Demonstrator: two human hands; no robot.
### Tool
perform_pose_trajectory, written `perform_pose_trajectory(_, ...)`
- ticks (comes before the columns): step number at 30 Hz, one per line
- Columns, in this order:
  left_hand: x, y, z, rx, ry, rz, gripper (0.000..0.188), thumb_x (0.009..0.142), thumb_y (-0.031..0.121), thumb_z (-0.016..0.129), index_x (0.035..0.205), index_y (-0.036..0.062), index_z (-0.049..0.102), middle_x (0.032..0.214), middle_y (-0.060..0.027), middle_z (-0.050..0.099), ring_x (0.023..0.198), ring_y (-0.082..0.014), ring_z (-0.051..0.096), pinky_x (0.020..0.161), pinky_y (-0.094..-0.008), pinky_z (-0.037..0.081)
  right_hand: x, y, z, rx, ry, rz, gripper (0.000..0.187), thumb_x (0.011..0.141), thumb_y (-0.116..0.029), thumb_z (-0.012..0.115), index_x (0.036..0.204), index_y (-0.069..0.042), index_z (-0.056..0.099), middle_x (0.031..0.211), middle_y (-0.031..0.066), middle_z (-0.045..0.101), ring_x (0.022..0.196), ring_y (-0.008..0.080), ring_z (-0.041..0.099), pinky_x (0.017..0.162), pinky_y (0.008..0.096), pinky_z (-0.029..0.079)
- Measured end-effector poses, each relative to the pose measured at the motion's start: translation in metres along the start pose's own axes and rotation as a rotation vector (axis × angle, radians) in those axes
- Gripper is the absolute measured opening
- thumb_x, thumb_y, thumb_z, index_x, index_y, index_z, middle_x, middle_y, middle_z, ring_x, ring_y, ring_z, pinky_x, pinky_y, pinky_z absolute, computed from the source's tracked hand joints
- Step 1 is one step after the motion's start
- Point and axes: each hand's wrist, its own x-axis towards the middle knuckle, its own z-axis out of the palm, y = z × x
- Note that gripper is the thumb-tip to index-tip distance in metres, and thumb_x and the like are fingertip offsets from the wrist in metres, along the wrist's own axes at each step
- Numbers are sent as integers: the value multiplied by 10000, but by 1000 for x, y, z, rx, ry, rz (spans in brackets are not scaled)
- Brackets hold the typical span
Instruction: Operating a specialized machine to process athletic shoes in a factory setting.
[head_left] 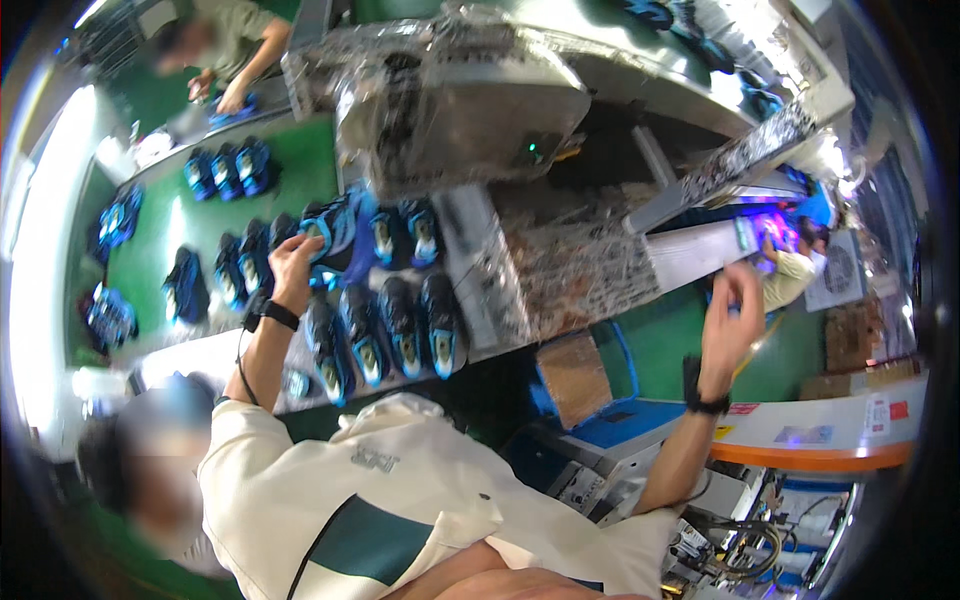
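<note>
My left hand (291, 272) is closed on the edge of a blue and black shoe (340, 228), above the green table (290, 158). That shoe lies tilted beside other shoes, and its far end partly overlaps them. A row of black and blue shoes (403, 325) stands just to the right of my left wrist, along the table's near edge. Off to the right, my right hand (733, 312) is raised in the air, away from the shoes. Its fingers are loosely bent and apart, and nothing shows between them.
A plastic-wrapped machine (470, 110) with a small green light stands beyond the shoes. A slanted metal beam (740, 155) crosses at the right. Brown cardboard (575, 380) leans near a white, orange-edged counter (800, 430). Co-workers sit at far left and far right; another person is close at left.
</note>
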Motion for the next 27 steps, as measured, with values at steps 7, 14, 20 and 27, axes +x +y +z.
perform_pose_trajectory(7,277,-55,13,22,155,94,319,677,216,789,844,-42,700,721,-61,643,642,-154,563,617,-328,450,275,-14,185,-279,-266,-385,269,852,-157,689,1097,-53,651,1038,135,685,927,309,658,821,394,520)
perform_pose_trajectory(14,423,-60,47,613,322,186,505,696,258,693,1132,10,633,1080,-232,687,1000,-402,665,888,-474,525,432,-8,391,-602,-466,-402,683,861,-236,710,1446,-40,415,1397,254,508,1284,406,494,1088,430,394)
perform_pose_trajectory(20,454,-109,58,970,78,157,507,751,140,623,1224,-8,516,1180,-261,619,1054,-440,624,916,-496,511,491,38,493,-701,-479,-457,877,844,-350,744,1518,-57,266,1437,274,464,1300,446,471,1084,471,393)
perform_pose_trajectory(27,406,-133,41,589,-206,238,790,810,322,767,1441,9,410,1289,-205,609,1181,-295,604,994,-386,470,505,17,489,-559,-509,-347,855,831,-637,642,1384,-3,487,1273,284,579,1206,409,553,1024,430,428)
